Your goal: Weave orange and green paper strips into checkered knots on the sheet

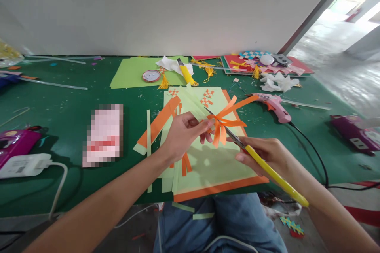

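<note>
Above the pale green sheets, my left hand point(190, 130) pinches a bunch of orange paper strips point(221, 122) that fan out to the right. My right hand point(261, 152) grips scissors with yellow handles point(273, 176), seen nearly edge-on. Their metal blades reach in among the strips beside my left fingertips; whether the blades are parted is hard to see. Beneath both hands lies a stack of pale green paper point(208, 166) with orange sheet edges point(219, 191) showing. Small orange-and-white checkered woven pieces point(207, 101) rest on it. To the left are an orange strip point(160, 122) and a narrow green strip point(149, 150).
A pink glue gun point(276, 108) with a black cord lies at right, near a purple device point(356, 132). At the back are a yellow-handled cutter point(187, 73), a round tin point(151, 76) and crumpled tissue point(279, 82). A white charger point(26, 166) sits front left.
</note>
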### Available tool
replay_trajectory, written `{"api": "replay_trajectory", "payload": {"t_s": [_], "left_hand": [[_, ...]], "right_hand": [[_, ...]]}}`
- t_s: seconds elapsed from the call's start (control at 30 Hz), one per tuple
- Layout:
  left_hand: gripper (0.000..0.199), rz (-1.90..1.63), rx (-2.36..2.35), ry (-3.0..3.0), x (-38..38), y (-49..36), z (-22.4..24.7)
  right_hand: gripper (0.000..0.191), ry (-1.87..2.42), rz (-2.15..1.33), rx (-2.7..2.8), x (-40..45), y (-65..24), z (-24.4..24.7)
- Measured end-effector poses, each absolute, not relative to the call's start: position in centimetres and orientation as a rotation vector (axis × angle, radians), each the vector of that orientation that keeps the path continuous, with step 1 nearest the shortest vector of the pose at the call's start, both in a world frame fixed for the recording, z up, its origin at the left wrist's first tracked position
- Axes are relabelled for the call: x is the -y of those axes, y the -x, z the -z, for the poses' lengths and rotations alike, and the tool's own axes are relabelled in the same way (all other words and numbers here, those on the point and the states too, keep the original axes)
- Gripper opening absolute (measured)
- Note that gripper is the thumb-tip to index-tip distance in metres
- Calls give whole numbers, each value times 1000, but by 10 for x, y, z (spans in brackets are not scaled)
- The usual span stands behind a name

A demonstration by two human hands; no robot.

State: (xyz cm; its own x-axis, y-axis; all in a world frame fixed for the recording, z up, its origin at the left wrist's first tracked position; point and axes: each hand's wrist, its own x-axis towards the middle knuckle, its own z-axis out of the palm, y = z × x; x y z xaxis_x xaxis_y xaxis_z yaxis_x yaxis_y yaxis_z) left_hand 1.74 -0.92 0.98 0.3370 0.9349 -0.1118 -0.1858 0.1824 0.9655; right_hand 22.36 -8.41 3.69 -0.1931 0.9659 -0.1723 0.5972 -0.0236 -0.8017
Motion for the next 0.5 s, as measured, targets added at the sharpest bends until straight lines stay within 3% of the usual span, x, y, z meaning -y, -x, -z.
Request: {"api": "replay_trajectory", "payload": {"t_s": [0.27,0.5], "left_hand": [[31,-944,-857,-1081,9,-17,-14],[29,-953,-789,-1069,9,-17,-13]], "right_hand": [[32,1590,-873,1929,85,-226,-30],[34,1593,-927,1893,86,-223,-30]]}}
